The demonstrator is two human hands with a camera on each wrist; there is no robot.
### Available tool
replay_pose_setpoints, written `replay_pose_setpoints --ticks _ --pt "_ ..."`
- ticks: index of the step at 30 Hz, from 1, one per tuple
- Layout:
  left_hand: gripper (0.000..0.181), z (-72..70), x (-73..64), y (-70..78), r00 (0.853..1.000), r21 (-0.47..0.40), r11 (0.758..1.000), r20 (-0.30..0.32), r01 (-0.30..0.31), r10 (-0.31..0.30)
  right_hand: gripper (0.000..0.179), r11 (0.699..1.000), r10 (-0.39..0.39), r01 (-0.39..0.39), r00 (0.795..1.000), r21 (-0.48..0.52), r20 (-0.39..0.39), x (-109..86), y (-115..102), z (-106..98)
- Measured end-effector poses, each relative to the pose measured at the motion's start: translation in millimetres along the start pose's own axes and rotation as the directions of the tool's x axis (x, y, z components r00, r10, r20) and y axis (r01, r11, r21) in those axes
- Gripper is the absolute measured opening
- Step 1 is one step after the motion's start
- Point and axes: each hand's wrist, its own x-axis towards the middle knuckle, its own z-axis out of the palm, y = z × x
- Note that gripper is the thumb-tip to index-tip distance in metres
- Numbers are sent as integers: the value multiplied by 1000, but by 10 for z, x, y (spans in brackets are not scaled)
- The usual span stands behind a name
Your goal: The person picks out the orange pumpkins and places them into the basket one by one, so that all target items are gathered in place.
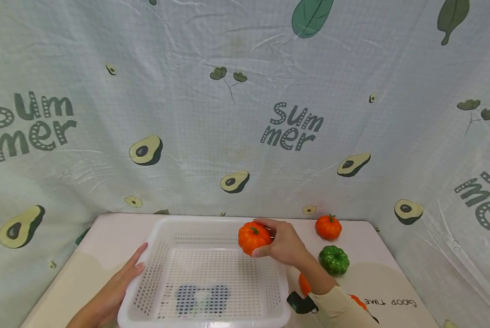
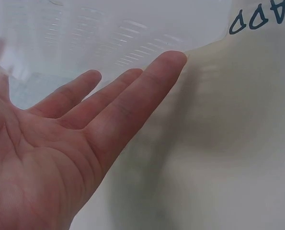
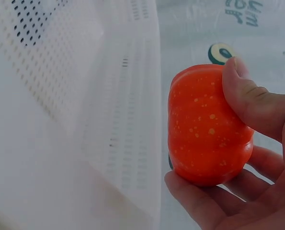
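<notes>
In the head view my right hand (image 1: 285, 243) grips a small orange pumpkin (image 1: 253, 237) with a green stem, over the right far part of a white plastic basket (image 1: 203, 269). The right wrist view shows the thumb on one side of the yellow-flecked pumpkin (image 3: 209, 124) and fingers around the other, beside the basket wall (image 3: 128, 110). My left hand (image 1: 119, 284) is at the basket's left side, fingers extended. Seen from the left wrist, that hand (image 2: 85, 129) has its palm showing and straight fingertips right at the basket wall (image 2: 147, 28).
Right of the basket, another orange pumpkin (image 1: 328, 228) sits near the table's back edge, with a green pumpkin (image 1: 333, 260) nearer. An orange thing (image 1: 304, 284) is partly hidden by my right forearm. A printed curtain (image 1: 195, 136) hangs behind the table.
</notes>
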Motion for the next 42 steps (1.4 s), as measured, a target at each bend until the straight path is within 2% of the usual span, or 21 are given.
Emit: replay_pose_setpoints --ticks 6,14,18,23,32,42 --pt "65 2 2 -13 1000 -3 1000 4 15 -15 77 1000 -2 1 1000 22 21 29 -44 75" --pt "65 -3 2 -6 1000 -1 1000 2 20 -20 75 1000 -22 22 999 -1 41 81 -100 147" --pt "65 -19 9 -11 1000 1 1000 26 3 -3 73 999 -46 46 997 4 60 105 -133 177" --pt "65 -37 16 -20 999 -2 1000 51 -17 17 72 999 -39 39 996 13 76 131 -180 229" --pt "67 -39 14 -26 998 6 999 45 36 -36 72 999 -37 33 993 34 112 174 -229 357" --pt "67 -56 20 -32 997 -14 1000 67 26 -25 72 998 -53 50 992 29 117 233 -292 486"
